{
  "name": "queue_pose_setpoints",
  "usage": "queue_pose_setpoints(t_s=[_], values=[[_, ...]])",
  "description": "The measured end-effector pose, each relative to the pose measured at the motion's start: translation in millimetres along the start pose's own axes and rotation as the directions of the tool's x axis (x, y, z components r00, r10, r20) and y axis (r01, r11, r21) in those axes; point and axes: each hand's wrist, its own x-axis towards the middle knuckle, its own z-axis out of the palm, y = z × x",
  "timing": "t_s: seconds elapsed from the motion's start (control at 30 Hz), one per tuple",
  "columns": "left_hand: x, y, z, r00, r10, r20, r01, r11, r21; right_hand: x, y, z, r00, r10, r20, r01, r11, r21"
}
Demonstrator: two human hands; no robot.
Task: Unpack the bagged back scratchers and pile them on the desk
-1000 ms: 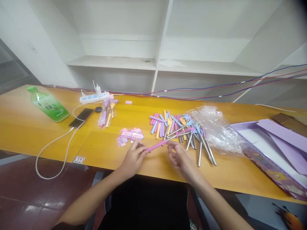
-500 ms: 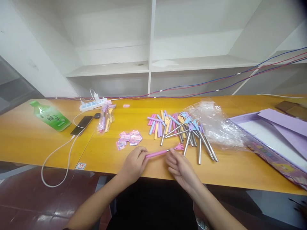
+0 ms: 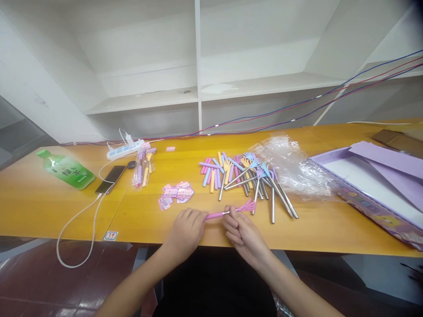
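A pink back scratcher (image 3: 214,215) with a hand-shaped head is held level above the front of the table. My left hand (image 3: 187,229) is closed round its pink handle end. The fingers of my right hand (image 3: 243,231) pinch its metal rod just below the pink head. Behind it lie several coloured handle tubes (image 3: 212,181) and a pile of metal scratcher rods (image 3: 272,204) with blue, yellow, pink and purple heads. Pink printed cards (image 3: 178,192) are heaped to the left, beyond my left hand.
Clear plastic bags (image 3: 291,169) and a purple box (image 3: 363,209) are on the right. On the left stand bagged scratchers (image 3: 142,169), a phone (image 3: 110,179) with a white cable, a green bottle (image 3: 68,169) lying down and a power strip (image 3: 124,150).
The view has shifted and tilted slightly. My left hand has slid further over the handle, and my right fingers have closed on the rod, which sits a little to the left of the head.
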Motion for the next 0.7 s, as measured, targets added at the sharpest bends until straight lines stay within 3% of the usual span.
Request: queue_pose_setpoints(t_s=[0.1, 0.23, 0.43, 0.57, 0.7], values=[[-2.3, 15.9, 5.0, 0.999, 0.036, 0.018, -0.038, 0.988, 0.149, -11.9, 2.3, 8.8, 0.998, 0.057, 0.035, -0.056, 0.998, -0.037], [-4.4, 26.5, 11.0, 0.998, -0.047, 0.047, 0.032, 0.959, 0.282, -27.8, -0.7, 19.6, 0.977, 0.197, 0.083, -0.191, 0.979, -0.074], [-12.7, 30.1, 28.2, 0.989, -0.131, 0.068, 0.115, 0.974, 0.196, -34.4, 10.0, 32.3, 0.961, 0.274, 0.048, -0.273, 0.961, -0.035], [-15.7, 24.1, 22.1, 0.950, -0.151, 0.272, 0.117, 0.984, 0.137, -36.8, 12.5, 32.1, 0.920, 0.388, 0.057, -0.382, 0.920, -0.088], [-16.1, 26.5, -6.9, 0.830, -0.091, 0.551, 0.158, 0.985, -0.075, -52.5, 9.8, 31.8, 0.889, 0.446, 0.108, -0.415, 0.882, -0.223]])
